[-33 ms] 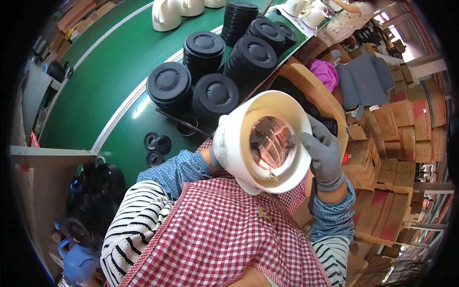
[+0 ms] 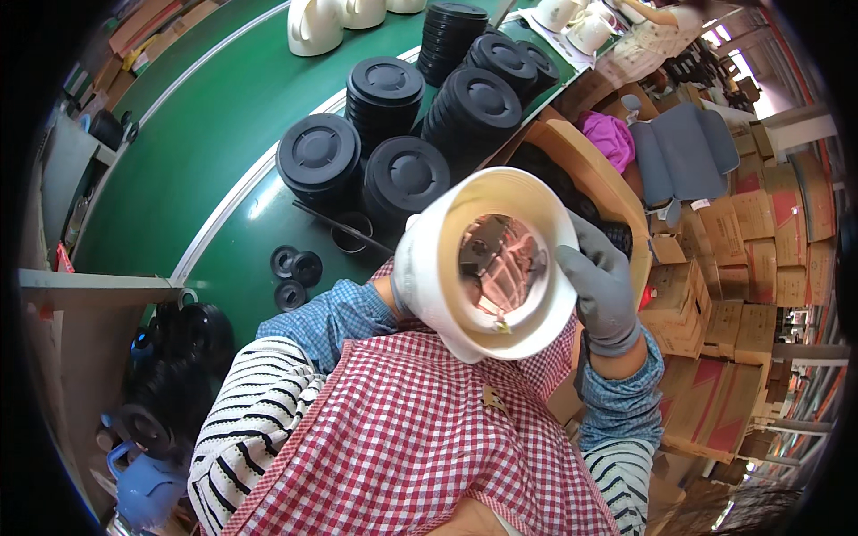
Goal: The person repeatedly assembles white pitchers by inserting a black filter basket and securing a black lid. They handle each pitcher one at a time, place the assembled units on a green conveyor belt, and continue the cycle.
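Note:
I hold a white round pot-shaped housing up in front of my chest, its open mouth facing me and a shiny metal liner inside. My right hand, in a grey glove, grips its right rim. My left hand is mostly hidden behind the housing's left side and supports it there; only a pale gloved edge shows beyond my blue sleeve. A red checked apron fills the lower view.
Stacks of black round lids stand on the green conveyor belt just beyond the housing, with small black rings beside them. More white housings sit farther up. Cardboard boxes pile at the right, a blue jug lower left.

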### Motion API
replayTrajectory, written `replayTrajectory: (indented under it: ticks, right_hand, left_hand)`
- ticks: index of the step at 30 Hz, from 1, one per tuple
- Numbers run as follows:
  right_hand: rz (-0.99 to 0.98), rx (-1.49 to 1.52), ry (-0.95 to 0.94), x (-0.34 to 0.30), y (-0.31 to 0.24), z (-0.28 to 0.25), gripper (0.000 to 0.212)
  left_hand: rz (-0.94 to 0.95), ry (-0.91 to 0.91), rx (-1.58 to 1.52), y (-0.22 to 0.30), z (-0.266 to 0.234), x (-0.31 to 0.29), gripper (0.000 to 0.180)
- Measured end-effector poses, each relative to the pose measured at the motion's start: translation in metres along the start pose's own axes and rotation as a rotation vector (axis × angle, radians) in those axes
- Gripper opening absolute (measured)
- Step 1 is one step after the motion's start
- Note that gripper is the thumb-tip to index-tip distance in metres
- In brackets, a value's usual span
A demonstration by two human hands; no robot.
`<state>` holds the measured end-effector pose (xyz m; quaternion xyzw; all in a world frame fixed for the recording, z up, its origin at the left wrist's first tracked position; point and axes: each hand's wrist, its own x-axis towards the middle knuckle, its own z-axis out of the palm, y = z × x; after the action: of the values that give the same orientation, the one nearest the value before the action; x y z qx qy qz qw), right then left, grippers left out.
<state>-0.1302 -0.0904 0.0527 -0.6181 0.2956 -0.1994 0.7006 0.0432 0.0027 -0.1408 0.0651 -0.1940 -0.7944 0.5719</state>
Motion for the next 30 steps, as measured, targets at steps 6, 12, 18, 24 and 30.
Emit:
replayTrajectory:
  ticks: [6,12,18,24,30]
  right_hand:
    - [-0.223,-0.339,-0.197,0.087,0.013,0.021,0.081]
    - [-0.481,-1.538,-0.445,0.201,0.09,0.071,0.134]
    - [-0.488,-1.58,-0.524,0.23,0.114,0.088,0.126]
    - [-0.717,-1.364,-0.318,0.215,0.124,0.072,0.113]
    - [-0.489,-0.293,-0.196,0.113,-0.001,0.039,0.121]
  left_hand:
    - [0.166,0.104,0.038,0.03,-0.031,-0.05,0.058]
    - [0.381,0.26,0.063,0.062,-0.053,-0.142,0.059]
    - [0.491,0.337,0.035,0.058,-0.06,-0.188,0.06]
    - [0.482,0.289,0.032,0.053,-0.065,-0.181,0.061]
    - [0.409,0.157,0.073,0.047,-0.075,-0.142,0.062]
